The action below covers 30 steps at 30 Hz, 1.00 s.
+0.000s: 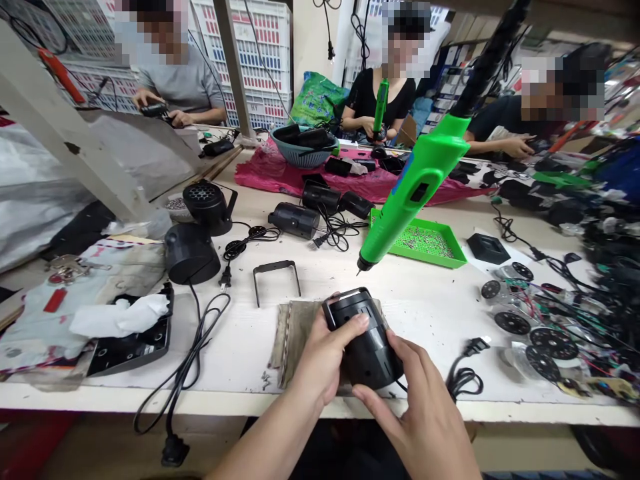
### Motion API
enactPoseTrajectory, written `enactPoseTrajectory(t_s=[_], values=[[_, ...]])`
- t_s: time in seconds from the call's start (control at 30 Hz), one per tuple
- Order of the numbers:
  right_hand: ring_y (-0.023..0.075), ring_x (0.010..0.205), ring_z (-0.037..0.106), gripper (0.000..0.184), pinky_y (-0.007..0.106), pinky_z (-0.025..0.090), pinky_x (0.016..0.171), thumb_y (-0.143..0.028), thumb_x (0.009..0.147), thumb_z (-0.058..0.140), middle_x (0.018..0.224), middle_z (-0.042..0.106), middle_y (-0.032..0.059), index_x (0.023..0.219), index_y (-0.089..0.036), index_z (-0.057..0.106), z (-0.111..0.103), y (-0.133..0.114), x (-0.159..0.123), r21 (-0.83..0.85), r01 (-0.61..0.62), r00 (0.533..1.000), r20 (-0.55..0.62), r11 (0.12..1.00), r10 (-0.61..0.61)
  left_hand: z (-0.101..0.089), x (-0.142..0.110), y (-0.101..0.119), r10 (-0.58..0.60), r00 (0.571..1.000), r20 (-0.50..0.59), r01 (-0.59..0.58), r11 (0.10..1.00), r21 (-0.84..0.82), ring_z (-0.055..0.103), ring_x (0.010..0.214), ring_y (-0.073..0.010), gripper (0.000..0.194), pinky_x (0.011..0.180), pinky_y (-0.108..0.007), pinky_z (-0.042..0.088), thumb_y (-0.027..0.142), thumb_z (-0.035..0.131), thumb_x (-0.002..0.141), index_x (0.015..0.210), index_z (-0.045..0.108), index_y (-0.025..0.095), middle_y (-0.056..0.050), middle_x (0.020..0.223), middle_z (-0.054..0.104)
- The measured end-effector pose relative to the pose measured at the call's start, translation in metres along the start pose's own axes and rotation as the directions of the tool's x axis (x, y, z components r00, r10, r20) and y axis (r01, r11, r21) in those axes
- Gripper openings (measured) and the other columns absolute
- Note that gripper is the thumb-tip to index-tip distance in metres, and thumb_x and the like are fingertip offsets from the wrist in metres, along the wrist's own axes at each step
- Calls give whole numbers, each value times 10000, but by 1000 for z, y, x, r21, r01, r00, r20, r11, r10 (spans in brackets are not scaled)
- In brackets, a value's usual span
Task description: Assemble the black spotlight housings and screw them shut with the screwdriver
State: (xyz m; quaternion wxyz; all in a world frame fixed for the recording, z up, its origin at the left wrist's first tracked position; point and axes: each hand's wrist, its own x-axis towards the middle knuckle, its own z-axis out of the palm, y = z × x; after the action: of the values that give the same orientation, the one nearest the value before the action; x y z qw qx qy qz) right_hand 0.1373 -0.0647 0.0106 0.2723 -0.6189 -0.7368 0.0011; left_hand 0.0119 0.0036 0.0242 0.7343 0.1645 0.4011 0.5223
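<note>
A black plastic device housing (367, 350), rounded and with a power cord, is held tilted between my two hands over a folded cloth (300, 333). My left hand (325, 353) grips its left side, thumb lying across the top. From the right, my right hand (417, 393) holds the lower end, with fingers along the side and thumb at the bottom edge. Just above hangs a green electric screwdriver (415, 193), its bit pointing down, touched by neither hand. A thin black U-shaped bracket (276, 268) stands on the table to the left of the cloth.
Finished-looking black units (207, 207) and corded housings (295, 220) lie beyond. A green tray (455, 250) holds many small screws. Motor parts with black discs (515, 320) and wires crowd the right. A coiled cord (185, 373) overhangs the front edge. Several people sit working across the table.
</note>
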Motion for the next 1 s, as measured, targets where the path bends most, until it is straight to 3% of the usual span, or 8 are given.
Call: enactPoseTrajectory(t_s=[0.17,0.4,0.57,0.67,0.77,0.9,1.0], values=[[350,1176,526,720,504,546,860,-527,923,432,1317,490,231,1454,-87,223,9,0,-7,-58,23,999,-29,998,-25,6,2,-2,-6,999,-50,9,998,58,618,795,-179,482,737,-324,506,254,805,629,1032,552,177,-34,880,676],[388,1153,557,882,539,551,839,-593,872,482,1359,456,269,1488,-86,106,23,5,-7,-87,27,994,-99,996,-36,12,5,-5,12,997,-74,-7,998,61,615,791,-167,465,746,-319,507,252,802,630,1011,541,193,-21,876,661],[322,1293,457,767,501,506,946,-535,911,453,1455,391,188,1496,-183,106,8,13,-6,124,-74,991,121,990,59,12,5,-4,16,997,-74,-10,997,78,615,825,-170,481,772,-310,490,254,806,628,1036,559,188,-32,916,670],[267,1357,374,688,466,445,1024,-503,931,426,1501,345,143,1485,-204,147,3,19,-5,251,-221,955,253,942,157,10,4,-3,11,997,-78,-5,997,78,617,872,-177,490,818,-318,478,240,805,625,1050,567,190,-40,971,674],[261,1360,369,724,468,407,1055,-541,902,455,1497,353,146,1468,-176,189,2,22,-2,314,-317,919,334,895,209,9,3,-3,15,996,-88,-10,998,63,618,867,-174,474,822,-312,478,232,807,619,1032,580,182,-37,961,677],[273,1344,396,720,494,414,1045,-545,899,450,1480,378,157,1460,-167,203,4,16,-1,272,-298,921,335,915,200,9,2,-4,32,994,-104,-28,999,44,621,820,-154,466,772,-279,496,225,796,636,1045,576,187,-20,912,678],[311,1325,417,726,534,444,1006,-523,918,420,1488,348,188,1477,-158,136,9,7,-4,169,-201,963,215,965,163,9,1,-7,44,991,-129,-42,999,20,627,798,-143,523,750,-273,513,213,775,665,1132,539,224,-4,915,676]])
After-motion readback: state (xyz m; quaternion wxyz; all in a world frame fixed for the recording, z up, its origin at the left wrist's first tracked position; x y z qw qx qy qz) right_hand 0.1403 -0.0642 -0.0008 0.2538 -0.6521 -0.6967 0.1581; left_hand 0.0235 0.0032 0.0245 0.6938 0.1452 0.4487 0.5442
